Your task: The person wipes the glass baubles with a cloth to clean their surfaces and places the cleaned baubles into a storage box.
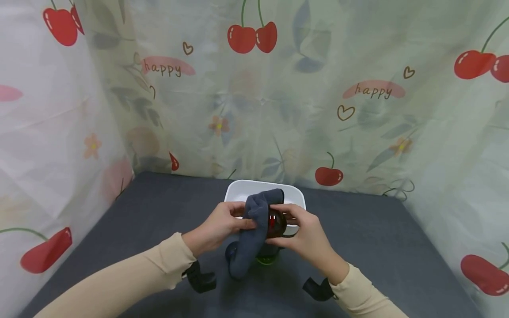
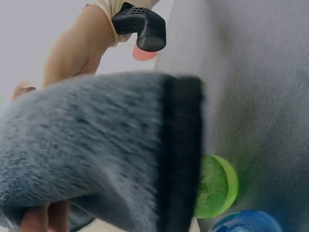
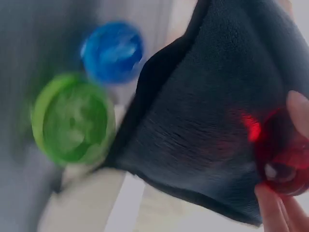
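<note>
A dark grey fleecy cloth (image 1: pixel 256 229) hangs from my left hand (image 1: pixel 216 226), pinched between thumb and fingers. My right hand (image 1: pixel 306 229) grips a see-through red cup (image 1: pixel 277 223) by its sides. The red cup (image 3: pixel 282 154) lies against the cloth (image 3: pixel 203 106), which covers part of it. Below the hands, a green see-through cup (image 3: pixel 75 121) and a blue one (image 3: pixel 113 52) stand side by side on the table. In the left wrist view the cloth (image 2: pixel 91 145) hides most of the hand.
Just behind the hands, a white tray (image 1: pixel 295 191) sits on the dark grey table (image 1: pixel 350 229). Curtains printed with cherries (image 1: pixel 241 39) enclose the table at the back and both sides. A black strap-on mount (image 1: pixel 202 279) juts from the left wrist, another (image 1: pixel 318 289) from the right.
</note>
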Demonstrator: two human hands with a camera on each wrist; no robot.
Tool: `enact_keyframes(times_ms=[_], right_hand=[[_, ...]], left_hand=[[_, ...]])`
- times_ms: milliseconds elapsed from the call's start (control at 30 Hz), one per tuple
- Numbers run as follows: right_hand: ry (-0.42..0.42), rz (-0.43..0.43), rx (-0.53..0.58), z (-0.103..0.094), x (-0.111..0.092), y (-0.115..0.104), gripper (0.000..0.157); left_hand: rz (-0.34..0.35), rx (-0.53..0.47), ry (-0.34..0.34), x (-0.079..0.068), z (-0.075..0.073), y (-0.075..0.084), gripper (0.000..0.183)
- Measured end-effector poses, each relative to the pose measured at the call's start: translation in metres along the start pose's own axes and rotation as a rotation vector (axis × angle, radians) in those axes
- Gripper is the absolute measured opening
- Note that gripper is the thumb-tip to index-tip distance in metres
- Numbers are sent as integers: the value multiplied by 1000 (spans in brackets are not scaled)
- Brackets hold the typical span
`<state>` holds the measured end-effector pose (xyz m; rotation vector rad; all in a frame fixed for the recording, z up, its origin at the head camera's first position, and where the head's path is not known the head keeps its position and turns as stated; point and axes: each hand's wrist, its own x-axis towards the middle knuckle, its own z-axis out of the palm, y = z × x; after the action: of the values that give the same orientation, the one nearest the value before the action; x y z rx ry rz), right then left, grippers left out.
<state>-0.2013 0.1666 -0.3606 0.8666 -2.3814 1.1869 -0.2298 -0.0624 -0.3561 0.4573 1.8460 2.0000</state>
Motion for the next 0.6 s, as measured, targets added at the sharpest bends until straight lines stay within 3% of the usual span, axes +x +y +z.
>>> enact_keyframes(times_ms=[167, 233, 300, 467, 533, 600], right_hand=[[-32, 221, 455, 2, -1, 5, 69], [-39, 255, 538, 5, -1, 5, 69], [-35, 238, 496, 7, -1, 3, 69], [-14, 166, 126, 7, -3, -4, 65], [-36, 202, 114, 4, -3, -6, 64], [-59, 277, 210, 1, -3, -6, 61]], left_hand=[[-6, -54, -30, -2, -2, -4, 50], [-9, -59, -53, -3, -2, -4, 53], [-11, -53, -68, -4, -3, -5, 55], [-10, -9, -75, -7, -5, -8, 54], [-3, -6, -79, -8, -6, -10, 52], [12, -15, -80, -8, -6, -11, 49]])
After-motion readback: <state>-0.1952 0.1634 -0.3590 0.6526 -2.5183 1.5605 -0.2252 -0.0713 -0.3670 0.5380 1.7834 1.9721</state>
